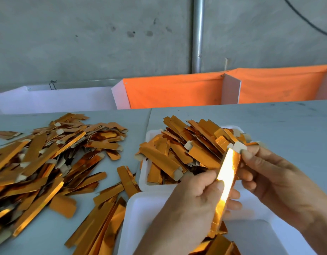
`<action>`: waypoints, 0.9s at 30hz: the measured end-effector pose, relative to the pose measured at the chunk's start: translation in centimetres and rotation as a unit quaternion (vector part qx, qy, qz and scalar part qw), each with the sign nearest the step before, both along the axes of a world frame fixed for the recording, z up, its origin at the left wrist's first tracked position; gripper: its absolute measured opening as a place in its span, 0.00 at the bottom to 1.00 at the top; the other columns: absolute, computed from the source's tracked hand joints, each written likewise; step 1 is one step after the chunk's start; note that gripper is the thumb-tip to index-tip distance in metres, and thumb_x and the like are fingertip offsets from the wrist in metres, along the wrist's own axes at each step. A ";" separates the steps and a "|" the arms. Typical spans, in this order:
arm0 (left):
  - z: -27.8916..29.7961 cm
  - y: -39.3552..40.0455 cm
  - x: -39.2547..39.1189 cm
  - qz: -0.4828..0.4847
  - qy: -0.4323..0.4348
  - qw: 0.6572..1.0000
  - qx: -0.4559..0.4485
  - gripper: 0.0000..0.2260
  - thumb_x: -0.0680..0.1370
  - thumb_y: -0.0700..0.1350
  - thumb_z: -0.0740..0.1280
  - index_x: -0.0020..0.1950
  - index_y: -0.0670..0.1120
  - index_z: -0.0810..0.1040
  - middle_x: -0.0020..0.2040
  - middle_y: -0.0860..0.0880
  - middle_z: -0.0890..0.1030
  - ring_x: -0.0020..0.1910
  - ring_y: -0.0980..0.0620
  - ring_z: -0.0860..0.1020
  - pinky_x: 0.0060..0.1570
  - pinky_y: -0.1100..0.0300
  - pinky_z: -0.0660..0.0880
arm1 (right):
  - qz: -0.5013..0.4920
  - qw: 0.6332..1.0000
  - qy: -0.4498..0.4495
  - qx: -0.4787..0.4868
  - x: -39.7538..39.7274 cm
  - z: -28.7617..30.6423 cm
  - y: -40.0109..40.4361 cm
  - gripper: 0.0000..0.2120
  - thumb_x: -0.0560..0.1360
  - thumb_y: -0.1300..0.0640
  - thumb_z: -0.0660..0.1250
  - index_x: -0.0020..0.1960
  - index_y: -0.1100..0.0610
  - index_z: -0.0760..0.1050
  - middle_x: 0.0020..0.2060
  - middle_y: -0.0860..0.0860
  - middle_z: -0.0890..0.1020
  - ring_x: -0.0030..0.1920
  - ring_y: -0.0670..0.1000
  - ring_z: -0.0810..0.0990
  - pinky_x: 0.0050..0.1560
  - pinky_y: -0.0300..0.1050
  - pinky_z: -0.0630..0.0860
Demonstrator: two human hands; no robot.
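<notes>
The left hand [196,203] and right hand [269,181] both pinch one gold strip [226,181] — the tray [142,181] seems full, but a big pile [48,153] is left on the table [288,126].

The strip [225,183] I hold: thin card faced with gold metallic foil, mirror-glossy and smooth, with a white glare running along its middle. Its end tab [237,145] is bare card, grey-beige, matt.

The pile of strips [48,155]: I see the same foil face and the same matt card tabs; some faces read dull orange, others bright.

The far tray [142,179] and the near tray [138,214]: white, smooth, soft sheen. Foam or plastic, I cannot tell which.

The table [288,126]: pale grey, matt, scuffed with dark marks.

The cloth [177,92]: orange fabric, matt, creased.

The pipe [198,34]: bare metal, dull shine.

The wall [85,34]: grey concrete, rough, stained.
</notes>
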State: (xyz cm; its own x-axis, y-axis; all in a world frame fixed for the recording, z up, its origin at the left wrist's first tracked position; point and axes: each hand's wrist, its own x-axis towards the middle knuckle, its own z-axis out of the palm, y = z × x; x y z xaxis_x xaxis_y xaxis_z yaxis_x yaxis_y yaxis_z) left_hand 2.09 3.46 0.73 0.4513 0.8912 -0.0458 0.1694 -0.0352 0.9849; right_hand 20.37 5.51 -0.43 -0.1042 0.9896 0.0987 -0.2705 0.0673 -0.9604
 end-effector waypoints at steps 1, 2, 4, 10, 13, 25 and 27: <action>0.0 0.0 0.0 -0.003 -0.001 1.000 0.010 0.13 0.83 0.46 0.56 0.66 0.57 0.70 0.54 0.54 0.82 0.50 0.59 0.82 0.54 0.56 0.79 | -0.002 1.000 0.002 -0.004 0.0 0.0 0.0 0.09 0.68 0.52 0.68 0.35 0.57 0.78 0.28 0.52 0.73 0.27 0.47 0.71 0.26 0.36 0.72; 0.0 0.0 0.1 0.001 0.004 1.000 0.029 0.13 0.83 0.47 0.56 0.64 0.60 0.70 0.54 0.55 0.82 0.50 0.60 0.81 0.54 0.56 0.79 | -0.003 1.000 0.001 -0.007 -0.1 0.0 0.0 0.08 0.69 0.53 0.67 0.35 0.57 0.79 0.28 0.53 0.74 0.27 0.47 0.72 0.26 0.36 0.72; -0.1 0.1 0.2 0.027 0.026 0.996 0.075 0.14 0.83 0.46 0.55 0.63 0.63 0.70 0.53 0.56 0.82 0.49 0.61 0.81 0.52 0.56 0.79 | -0.005 1.000 -0.006 -0.009 -0.1 0.0 0.0 0.08 0.69 0.54 0.66 0.34 0.56 0.79 0.28 0.54 0.75 0.27 0.48 0.73 0.26 0.37 0.73; -0.5 0.3 0.0 0.084 0.100 0.980 0.147 0.18 0.83 0.46 0.54 0.70 0.62 0.66 0.54 0.56 0.81 0.46 0.67 0.79 0.45 0.73 0.76 | -0.006 1.000 -0.022 0.001 -0.5 -0.1 -0.1 0.12 0.68 0.48 0.68 0.35 0.57 0.79 0.28 0.55 0.76 0.27 0.49 0.74 0.26 0.37 0.73; -0.4 0.3 0.1 0.090 0.155 0.962 0.207 0.17 0.83 0.48 0.55 0.70 0.62 0.66 0.54 0.57 0.80 0.49 0.68 0.78 0.47 0.74 0.74 | -0.010 0.999 -0.032 0.001 -0.6 0.0 -0.1 0.13 0.67 0.48 0.68 0.38 0.59 0.79 0.28 0.57 0.75 0.26 0.49 0.73 0.26 0.37 0.73; -1.0 0.3 0.6 0.150 0.261 0.870 0.390 0.31 0.75 0.57 0.66 0.74 0.61 0.55 0.60 0.63 0.67 0.53 0.70 0.58 0.56 0.68 0.58 | 0.016 1.000 -0.009 -0.005 -0.6 0.8 -0.7 0.10 0.71 0.54 0.64 0.38 0.60 0.80 0.30 0.60 0.78 0.29 0.51 0.78 0.28 0.40 0.77; -1.0 0.3 0.6 0.150 0.237 0.884 0.375 0.30 0.75 0.59 0.65 0.73 0.63 0.56 0.55 0.67 0.63 0.52 0.76 0.54 0.53 0.71 0.56 | 0.021 1.000 0.007 -0.018 -0.6 0.9 -0.7 0.12 0.71 0.53 0.63 0.39 0.60 0.80 0.30 0.60 0.77 0.28 0.52 0.79 0.28 0.41 0.78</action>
